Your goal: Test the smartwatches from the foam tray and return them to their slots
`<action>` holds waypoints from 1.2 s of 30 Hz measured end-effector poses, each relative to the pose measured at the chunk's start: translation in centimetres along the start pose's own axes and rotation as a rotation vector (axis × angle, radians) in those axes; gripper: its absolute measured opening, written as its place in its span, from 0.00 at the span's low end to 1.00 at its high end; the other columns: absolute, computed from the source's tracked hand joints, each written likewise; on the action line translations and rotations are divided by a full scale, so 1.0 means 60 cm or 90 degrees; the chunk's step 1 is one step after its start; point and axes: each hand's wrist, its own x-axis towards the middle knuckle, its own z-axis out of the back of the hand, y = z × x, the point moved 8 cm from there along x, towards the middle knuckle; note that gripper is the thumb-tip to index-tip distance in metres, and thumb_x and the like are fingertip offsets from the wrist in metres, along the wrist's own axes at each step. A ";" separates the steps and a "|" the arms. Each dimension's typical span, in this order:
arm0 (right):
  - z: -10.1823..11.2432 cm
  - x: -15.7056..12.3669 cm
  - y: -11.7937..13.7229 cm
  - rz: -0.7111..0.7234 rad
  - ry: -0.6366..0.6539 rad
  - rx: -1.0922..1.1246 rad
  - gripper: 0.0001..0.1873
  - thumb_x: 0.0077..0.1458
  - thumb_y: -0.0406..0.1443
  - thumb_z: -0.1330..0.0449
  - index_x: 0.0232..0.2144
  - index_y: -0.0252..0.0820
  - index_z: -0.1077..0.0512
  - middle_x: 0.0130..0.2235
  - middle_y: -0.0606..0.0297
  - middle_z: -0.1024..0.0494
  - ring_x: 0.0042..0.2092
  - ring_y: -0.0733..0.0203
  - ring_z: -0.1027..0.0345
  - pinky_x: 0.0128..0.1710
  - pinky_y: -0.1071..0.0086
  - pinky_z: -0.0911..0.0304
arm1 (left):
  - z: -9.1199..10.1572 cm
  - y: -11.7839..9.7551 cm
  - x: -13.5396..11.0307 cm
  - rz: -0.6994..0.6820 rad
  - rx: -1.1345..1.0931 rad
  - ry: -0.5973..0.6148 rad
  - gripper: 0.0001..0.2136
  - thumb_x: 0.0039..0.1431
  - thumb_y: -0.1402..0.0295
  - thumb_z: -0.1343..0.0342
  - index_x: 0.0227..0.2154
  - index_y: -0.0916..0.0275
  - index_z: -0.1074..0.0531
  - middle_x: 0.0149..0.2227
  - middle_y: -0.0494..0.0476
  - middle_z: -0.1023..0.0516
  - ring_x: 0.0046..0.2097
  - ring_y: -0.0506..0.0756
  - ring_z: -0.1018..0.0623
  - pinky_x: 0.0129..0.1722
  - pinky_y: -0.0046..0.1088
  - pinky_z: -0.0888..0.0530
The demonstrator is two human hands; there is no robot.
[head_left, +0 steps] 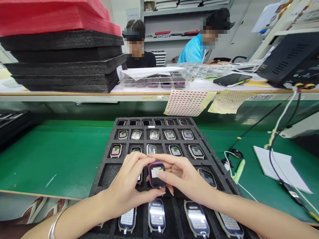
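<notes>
A purple-framed smartwatch body (155, 181) with a lit screen is held up between my two hands, above a black foam tray (109, 171). My left hand (129, 179) grips its left side and lower edge with thumb and fingers. From the right, my right hand (180, 172) holds it too, the thumb resting on the screen. Below and around them, several more watch bodies sit in the tray's compartments, such as a pale-framed watch (156, 215) in front and a dark-red-screened watch (116, 150) at the left. My hands hide some compartments in the middle.
Black foam sheets (62, 63) topped with red foam (57, 20) stand on the shelf. A phone (232, 80), clear plastic trays (153, 79) and a black device (291, 59) share it. Cables and white paper (280, 166) lie right. Two people (193, 49) sit behind.
</notes>
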 end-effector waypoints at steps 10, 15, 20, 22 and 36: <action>-0.005 -0.001 0.012 0.022 0.078 -0.031 0.34 0.46 0.28 0.35 0.57 0.41 0.36 0.39 0.63 0.24 0.35 0.64 0.31 0.31 0.74 0.36 | 0.001 0.005 0.000 0.000 -0.014 0.014 0.26 0.54 0.66 0.38 0.53 0.57 0.41 0.45 0.60 0.32 0.47 0.59 0.31 0.46 0.39 0.29; -0.002 -0.002 0.004 -0.007 0.047 0.019 0.26 0.53 0.33 0.39 0.55 0.40 0.35 0.32 0.65 0.25 0.28 0.66 0.32 0.22 0.78 0.39 | -0.004 0.003 0.001 0.003 -0.017 0.025 0.26 0.54 0.65 0.38 0.54 0.57 0.42 0.45 0.60 0.31 0.47 0.60 0.30 0.46 0.40 0.29; -0.002 0.002 -0.001 -0.006 -0.012 -0.009 0.22 0.56 0.39 0.38 0.52 0.40 0.31 0.32 0.65 0.25 0.23 0.70 0.33 0.19 0.79 0.40 | -0.008 0.001 -0.001 0.002 -0.005 0.034 0.27 0.54 0.66 0.39 0.55 0.56 0.43 0.46 0.60 0.31 0.48 0.60 0.30 0.46 0.41 0.29; -0.002 0.003 0.001 0.000 -0.026 -0.005 0.21 0.55 0.39 0.38 0.51 0.40 0.30 0.29 0.67 0.27 0.22 0.70 0.35 0.19 0.79 0.40 | -0.008 0.003 -0.002 0.005 -0.004 0.036 0.27 0.54 0.66 0.39 0.55 0.56 0.43 0.46 0.60 0.31 0.48 0.60 0.30 0.46 0.41 0.29; -0.005 -0.001 0.013 0.015 -0.003 0.052 0.22 0.53 0.35 0.36 0.50 0.39 0.29 0.29 0.67 0.25 0.23 0.70 0.33 0.20 0.80 0.38 | -0.012 0.009 -0.004 0.028 -0.057 0.060 0.33 0.50 0.61 0.35 0.56 0.54 0.45 0.48 0.60 0.33 0.49 0.61 0.32 0.49 0.42 0.31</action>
